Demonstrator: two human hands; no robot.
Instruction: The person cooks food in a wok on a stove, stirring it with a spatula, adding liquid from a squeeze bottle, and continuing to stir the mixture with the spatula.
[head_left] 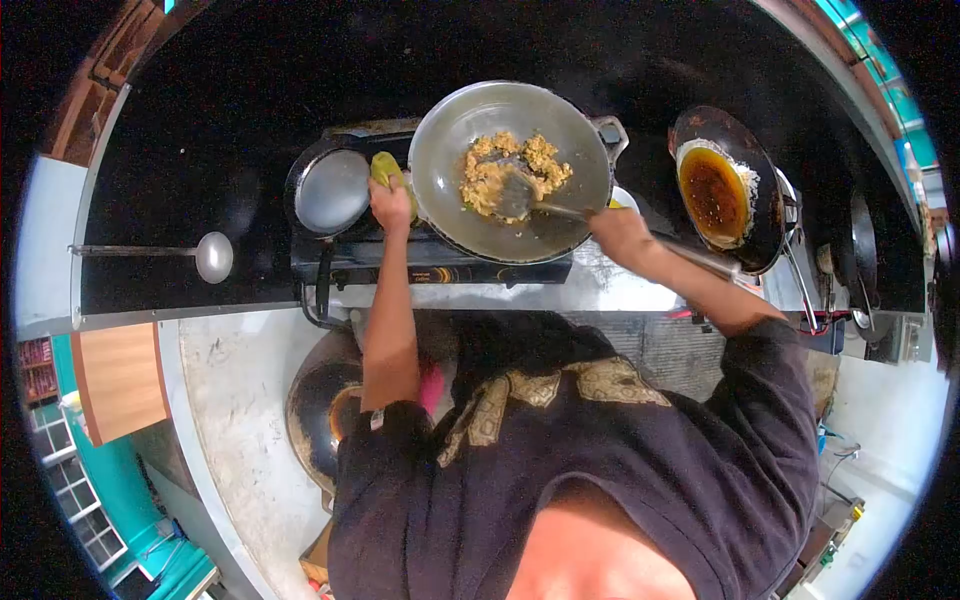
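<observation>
A large grey wok (455, 125) sits on the gas stove (470, 272), with crumbly yellow-brown food (490, 180) that looks like scrambled egg in its middle. My left hand (392, 203) is closed on a folded yellow-green cloth (386, 166) at the wok's left side; the cloth hides any handle there. In my right hand (622, 237) is a metal spatula (562, 210), gripped partway along its long handle. Its blade rests in the food and looks slightly blurred.
A small frying pan (334, 190) stands left of the wok. Farther left lies a ladle (214, 257). On the right, a dark wok (765, 215) holds white stuff and a dish of brown oily liquid (712, 190). Another dark wok (305, 410) is below the counter.
</observation>
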